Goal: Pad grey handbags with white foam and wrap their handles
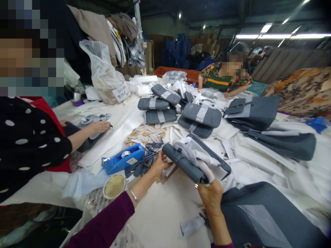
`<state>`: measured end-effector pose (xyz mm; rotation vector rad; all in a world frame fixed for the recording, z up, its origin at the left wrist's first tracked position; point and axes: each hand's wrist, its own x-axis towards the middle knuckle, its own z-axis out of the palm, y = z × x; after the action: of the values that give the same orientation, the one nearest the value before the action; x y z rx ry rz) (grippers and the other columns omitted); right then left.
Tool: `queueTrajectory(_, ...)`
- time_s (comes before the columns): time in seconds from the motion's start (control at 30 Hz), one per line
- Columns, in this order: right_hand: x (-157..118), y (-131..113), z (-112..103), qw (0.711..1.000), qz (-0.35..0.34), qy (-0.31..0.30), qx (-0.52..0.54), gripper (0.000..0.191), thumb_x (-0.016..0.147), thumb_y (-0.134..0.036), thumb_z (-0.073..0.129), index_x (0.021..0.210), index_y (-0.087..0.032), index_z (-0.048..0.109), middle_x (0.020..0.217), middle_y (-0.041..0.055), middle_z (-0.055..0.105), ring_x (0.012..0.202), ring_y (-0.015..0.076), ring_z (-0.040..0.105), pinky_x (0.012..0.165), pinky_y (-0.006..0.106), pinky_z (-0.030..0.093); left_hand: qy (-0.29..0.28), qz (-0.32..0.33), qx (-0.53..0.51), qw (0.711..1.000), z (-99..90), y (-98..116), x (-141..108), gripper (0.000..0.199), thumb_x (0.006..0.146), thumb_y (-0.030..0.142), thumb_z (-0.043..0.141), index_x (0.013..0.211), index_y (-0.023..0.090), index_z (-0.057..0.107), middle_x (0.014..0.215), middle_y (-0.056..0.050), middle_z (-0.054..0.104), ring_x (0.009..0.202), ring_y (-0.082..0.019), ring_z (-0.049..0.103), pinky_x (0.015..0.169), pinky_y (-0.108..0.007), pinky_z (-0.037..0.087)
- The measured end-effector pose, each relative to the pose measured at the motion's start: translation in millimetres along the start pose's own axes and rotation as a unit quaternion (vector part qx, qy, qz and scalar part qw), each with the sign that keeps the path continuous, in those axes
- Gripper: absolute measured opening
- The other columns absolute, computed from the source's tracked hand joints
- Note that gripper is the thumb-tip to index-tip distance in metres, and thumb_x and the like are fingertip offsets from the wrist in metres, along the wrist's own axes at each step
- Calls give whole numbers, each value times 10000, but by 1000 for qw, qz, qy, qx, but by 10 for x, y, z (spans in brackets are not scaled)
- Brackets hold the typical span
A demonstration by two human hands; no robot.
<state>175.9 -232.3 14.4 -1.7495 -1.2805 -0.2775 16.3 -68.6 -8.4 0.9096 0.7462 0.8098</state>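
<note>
Nearest, lower R: a big dk grey bag w/ a pale sheet on it; a small wrapped piece lies on the white tabletop nearby. Next, the smaller grey bag, slanted btwn both hands over the tabletop: L fingers closed on its L end, R fingers closed round its near R end, by a white-wrapped handle. Exact fingertip contact partly hidden, esp. R. L of these: tub w/ tan contents, then blue tape dispenser w/ dk straps beside it. Beyond: heap of tan strips, then stacked grey bags w/ pale bands. A co-worker's hand rests on dk material, far L. Further back: labelled clear sack, another co-worker across the tabletop, orange bin, blue boxes.
</note>
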Motion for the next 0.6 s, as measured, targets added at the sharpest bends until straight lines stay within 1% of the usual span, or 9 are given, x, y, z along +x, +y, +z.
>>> queueTrajectory(0.07, 142, -34, -45, 1000, 17, 8, 10, 511, 711, -150, 542, 1214, -227, 596, 1056, 56, 689, 945, 251, 654, 829, 344, 508, -50, 20, 21, 998, 39, -67, 184, 704, 542, 29, 756, 1178, 220, 520, 1208, -103, 571, 1148, -260, 515, 987, -412, 407)
queueTrajectory(0.17, 346, -123, -132, 999, 21, 34, 27, 429, 752, -304, 632, 1163, -180, 628, 1013, 68, 695, 928, 254, 641, 814, 334, 490, -83, 63, 11, 995, 143, -100, 415, 720, 517, 92, 809, 1167, 221, 528, 1210, -97, 571, 1119, -253, 523, 990, -436, 398)
queueTrajectory(0.23, 446, -206, -220, 997, 34, 59, 21, 422, 726, -390, 680, 1067, -141, 666, 884, 66, 693, 822, 244, 632, 764, 333, 482, -106, 101, -1, 989, 221, -56, 475, 731, 514, 139, 834, 1172, 216, 524, 1168, -82, 589, 1075, -231, 540, 985, -419, 400)
queueTrajectory(0.3, 494, -310, -345, 995, 60, 80, 12, 388, 681, -439, 719, 900, -120, 690, 697, 28, 636, 667, 203, 577, 666, 313, 463, -132, 145, -13, 980, 287, 47, 418, 729, 530, 183, 846, 1181, 204, 518, 1125, -66, 605, 1041, -209, 550, 979, -386, 403)
queueTrajectory(0.37, 474, -444, -504, 992, 82, 94, 35, 370, 639, -458, 748, 771, -120, 674, 613, -4, 575, 607, 170, 519, 611, 294, 440, -162, 203, -12, 965, 327, 191, 236, 711, 567, 222, 841, 1196, 199, 510, 1126, -57, 604, 1037, -199, 547, 966, -354, 408)
queueTrajectory(0.43, 376, -619, -685, 986, 87, 105, 99, 382, 617, -450, 762, 778, -115, 674, 648, 0, 599, 644, 174, 528, 628, 295, 452, -180, 264, 6, 948, 333, 347, -55, 658, 610, 263, 822, 1184, 196, 508, 1121, -51, 598, 1024, -196, 542, 924, -329, 426)
queueTrajectory(0.47, 296, -727, -783, 981, 86, 111, 133, 402, 608, -442, 768, 818, -109, 684, 677, 6, 621, 669, 182, 542, 645, 302, 463, -181, 293, 18, 939, 322, 420, -234, 623, 623, 280, 814, 1160, 192, 510, 1101, -45, 596, 1008, -193, 541, 898, -319, 434)
queueTrajectory(0.53, 69, -991, -996, 972, 77, 119, 185, 462, 594, -425, 777, 910, -98, 699, 729, 22, 658, 706, 197, 570, 670, 316, 480, -161, 344, 39, 924, 271, 553, -651, 573, 614, 289, 818, 1083, 185, 505, 1032, -26, 590, 971, -182, 540, 854, -299, 443)
queueTrajectory(0.6, -246, -1319, -1244, 967, 72, 129, 209, 488, 588, -424, 780, 942, -97, 707, 749, 30, 676, 706, 200, 587, 668, 319, 490, -141, 387, 42, 910, 184, 670, -1147, 596, 587, 273, 833, 1049, 189, 466, 992, -10, 577, 952, -173, 546, 834, -292, 449)
